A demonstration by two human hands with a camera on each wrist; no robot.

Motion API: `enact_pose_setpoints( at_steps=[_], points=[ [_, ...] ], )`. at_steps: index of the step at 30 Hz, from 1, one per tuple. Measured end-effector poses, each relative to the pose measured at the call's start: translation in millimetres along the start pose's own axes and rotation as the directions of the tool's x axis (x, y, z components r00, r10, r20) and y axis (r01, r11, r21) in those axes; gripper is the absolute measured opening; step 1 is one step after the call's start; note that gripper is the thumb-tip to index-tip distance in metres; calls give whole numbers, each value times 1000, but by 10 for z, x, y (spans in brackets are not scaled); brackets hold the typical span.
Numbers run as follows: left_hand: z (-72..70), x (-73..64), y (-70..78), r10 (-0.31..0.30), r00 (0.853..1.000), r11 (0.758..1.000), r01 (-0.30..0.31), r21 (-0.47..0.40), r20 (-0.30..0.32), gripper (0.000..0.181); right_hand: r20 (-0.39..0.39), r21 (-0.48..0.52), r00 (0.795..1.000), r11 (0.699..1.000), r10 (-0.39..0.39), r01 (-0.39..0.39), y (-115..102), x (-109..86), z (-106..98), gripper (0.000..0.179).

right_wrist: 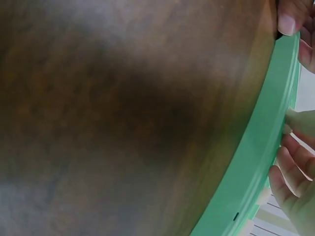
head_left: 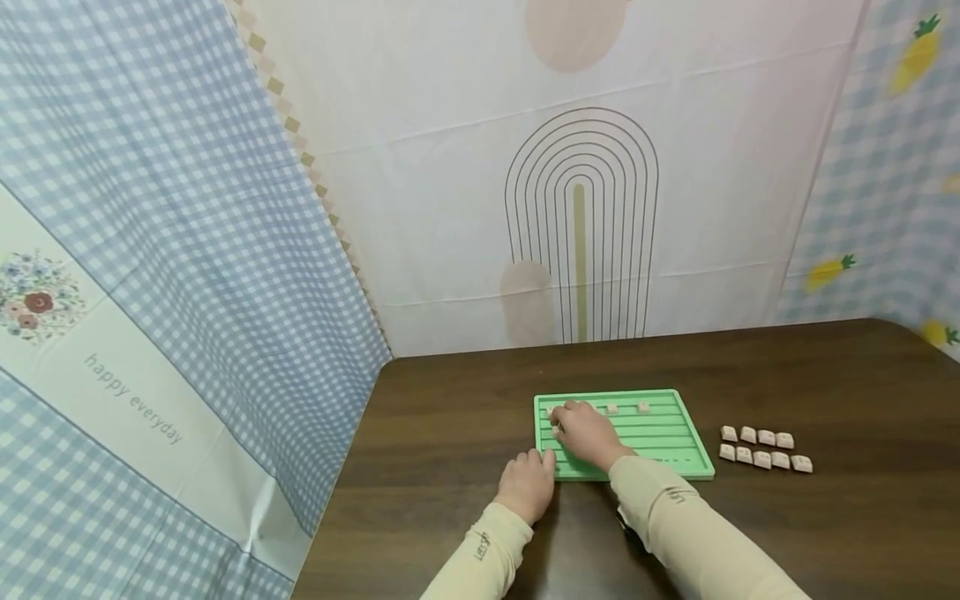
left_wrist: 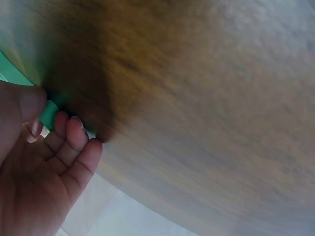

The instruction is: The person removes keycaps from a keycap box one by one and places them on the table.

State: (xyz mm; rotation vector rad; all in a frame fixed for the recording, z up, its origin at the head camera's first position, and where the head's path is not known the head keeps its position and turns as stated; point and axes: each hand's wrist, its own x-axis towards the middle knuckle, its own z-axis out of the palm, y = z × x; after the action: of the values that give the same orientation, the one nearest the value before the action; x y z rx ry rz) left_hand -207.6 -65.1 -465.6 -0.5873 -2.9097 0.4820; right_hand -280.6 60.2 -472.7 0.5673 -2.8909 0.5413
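Observation:
A green ridged tray [head_left: 660,442] lies on the table, with small white keycaps [head_left: 643,407] along its back ridge. My left hand [head_left: 528,486] grips the tray's front left corner. In the left wrist view, that hand's thumb [left_wrist: 32,102] and curled fingers [left_wrist: 74,135] are on either side of the green corner. Over the left part of the tray, my right hand [head_left: 588,435] pinches a small white keycap [head_left: 556,431], mostly hidden by the fingertips. The right wrist view shows the right hand's fingers [right_wrist: 295,164] bent above the tray's rim [right_wrist: 256,142].
Two rows of loose white keycaps [head_left: 762,459] lie on the dark wooden table [head_left: 450,417] right of the tray. A white cloth with arch lines [head_left: 465,208] hangs behind the table, and a blue checked curtain [head_left: 225,250] hangs at the left.

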Motion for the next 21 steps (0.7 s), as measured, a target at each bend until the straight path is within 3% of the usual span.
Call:
enact_pose_setpoints(
  at_steps=[7, 12, 16, 21],
  points=[
    [-3, -1, -18, 7, 999, 1000, -8, -22, -39, 10, -30, -37, 1000, 999, 6, -7, -16, 11, 29, 8],
    [-10, 0, -7, 7, 1000, 999, -8, -42, -26, 9, -21, -46, 1000, 999, -4, 3, -1, 4, 15, 10],
    [6, -7, 2, 26, 1000, 998, -27, -52, -9, 8, -35, -7, 999, 1000, 1, -2, 21, -63, -112, 11],
    [-15, 5, -15, 30, 999, 997, -28, -72, 19, 8, -68, 34, 998, 999, -3, 6, 121, -198, -416, 14]
  ],
)
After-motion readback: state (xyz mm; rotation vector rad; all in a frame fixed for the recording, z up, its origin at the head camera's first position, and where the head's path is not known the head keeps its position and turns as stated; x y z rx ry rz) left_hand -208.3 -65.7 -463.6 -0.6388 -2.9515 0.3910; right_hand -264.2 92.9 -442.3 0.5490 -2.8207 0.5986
